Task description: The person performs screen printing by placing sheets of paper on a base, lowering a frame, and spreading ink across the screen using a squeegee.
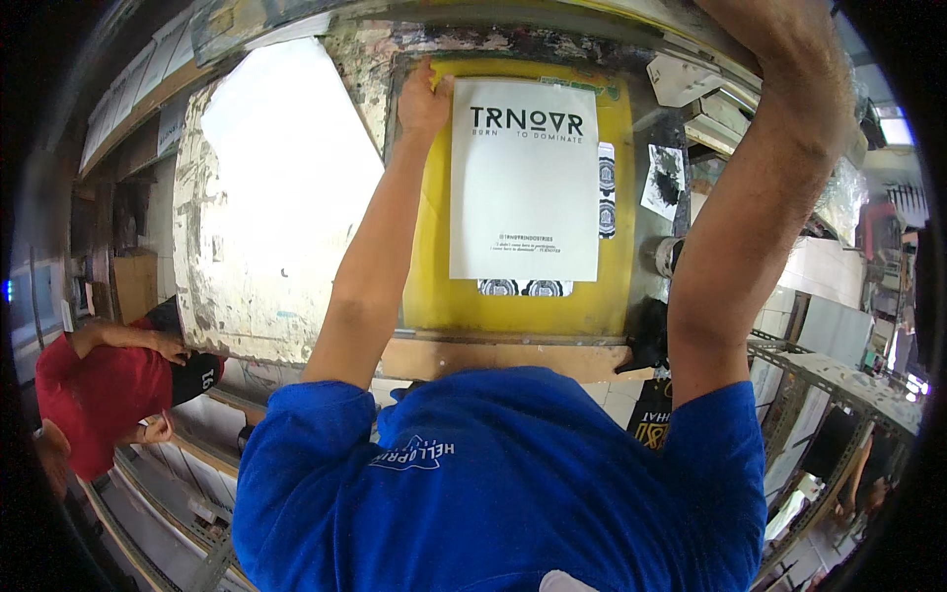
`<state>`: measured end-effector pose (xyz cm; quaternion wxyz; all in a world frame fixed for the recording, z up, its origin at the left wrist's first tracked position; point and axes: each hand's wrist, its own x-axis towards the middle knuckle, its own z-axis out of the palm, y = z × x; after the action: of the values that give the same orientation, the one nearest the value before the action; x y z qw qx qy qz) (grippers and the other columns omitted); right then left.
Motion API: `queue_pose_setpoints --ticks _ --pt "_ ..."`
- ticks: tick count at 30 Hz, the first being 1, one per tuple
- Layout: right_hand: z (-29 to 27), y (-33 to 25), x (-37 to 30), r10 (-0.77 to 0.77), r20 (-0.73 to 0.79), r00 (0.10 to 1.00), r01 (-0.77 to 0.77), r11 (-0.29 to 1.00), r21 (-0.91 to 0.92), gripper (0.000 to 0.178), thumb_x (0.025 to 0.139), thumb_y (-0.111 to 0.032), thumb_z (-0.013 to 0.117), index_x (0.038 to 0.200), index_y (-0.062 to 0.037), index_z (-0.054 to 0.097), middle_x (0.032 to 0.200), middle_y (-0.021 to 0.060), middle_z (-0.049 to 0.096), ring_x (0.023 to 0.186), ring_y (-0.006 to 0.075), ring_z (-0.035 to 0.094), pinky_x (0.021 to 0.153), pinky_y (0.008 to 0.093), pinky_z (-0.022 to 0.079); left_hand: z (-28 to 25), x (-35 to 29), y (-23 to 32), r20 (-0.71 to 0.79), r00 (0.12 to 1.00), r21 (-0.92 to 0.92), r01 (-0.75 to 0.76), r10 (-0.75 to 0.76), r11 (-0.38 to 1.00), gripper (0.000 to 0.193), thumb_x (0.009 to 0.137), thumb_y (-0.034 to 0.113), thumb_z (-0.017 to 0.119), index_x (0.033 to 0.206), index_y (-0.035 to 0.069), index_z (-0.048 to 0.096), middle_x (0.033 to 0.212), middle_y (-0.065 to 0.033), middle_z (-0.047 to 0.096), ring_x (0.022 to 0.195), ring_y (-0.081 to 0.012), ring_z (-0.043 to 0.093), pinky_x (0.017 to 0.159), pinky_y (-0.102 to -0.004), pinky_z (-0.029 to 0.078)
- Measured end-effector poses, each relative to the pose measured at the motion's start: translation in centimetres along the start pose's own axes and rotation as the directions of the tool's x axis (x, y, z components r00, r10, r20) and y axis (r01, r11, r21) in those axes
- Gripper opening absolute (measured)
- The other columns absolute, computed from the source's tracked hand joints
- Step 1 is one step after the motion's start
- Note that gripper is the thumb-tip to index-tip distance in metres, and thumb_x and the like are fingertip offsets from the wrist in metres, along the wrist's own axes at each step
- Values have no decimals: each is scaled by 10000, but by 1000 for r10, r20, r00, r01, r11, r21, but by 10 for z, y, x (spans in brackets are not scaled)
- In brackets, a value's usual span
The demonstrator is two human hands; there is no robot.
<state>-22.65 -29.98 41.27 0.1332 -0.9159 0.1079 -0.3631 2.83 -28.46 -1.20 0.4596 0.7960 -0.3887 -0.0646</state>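
A white printed sheet (523, 197) with black lettering lies flat on a yellow panel (424, 276), which looks like a screen-printing screen. My left hand (424, 104) rests at the panel's far left, beside the sheet's upper left corner. One finger points away from me and the thumb stands apart, close to the sheet's edge; the other fingers are partly hidden. Under the sheet, small cards (606, 192) with round black emblems stick out on the right and at the near edge. My right arm (760, 187) reaches up past the panel's right side, and its hand is beyond the picture's top edge.
Left of the panel, a large white sheet (281, 178) covers a paint-stained board (192, 266). A black-smeared paper (664, 182) lies to the right. A person in a red shirt (104, 400) is at the lower left. Metal shelving (838, 380) stands at the right.
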Motion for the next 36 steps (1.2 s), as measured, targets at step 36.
queue_pose_setpoints --ticks 36 --pt "12 -18 -1 205 -38 978 -208 972 -107 462 824 -154 701 1252 19 709 1118 186 733 979 248 699 923 353 555 -413 -211 -215 -899 430 186 539 -79 821 230 943 163 716 1060 -25 654 928 -105 677 855 -280 637 801 -406 503"
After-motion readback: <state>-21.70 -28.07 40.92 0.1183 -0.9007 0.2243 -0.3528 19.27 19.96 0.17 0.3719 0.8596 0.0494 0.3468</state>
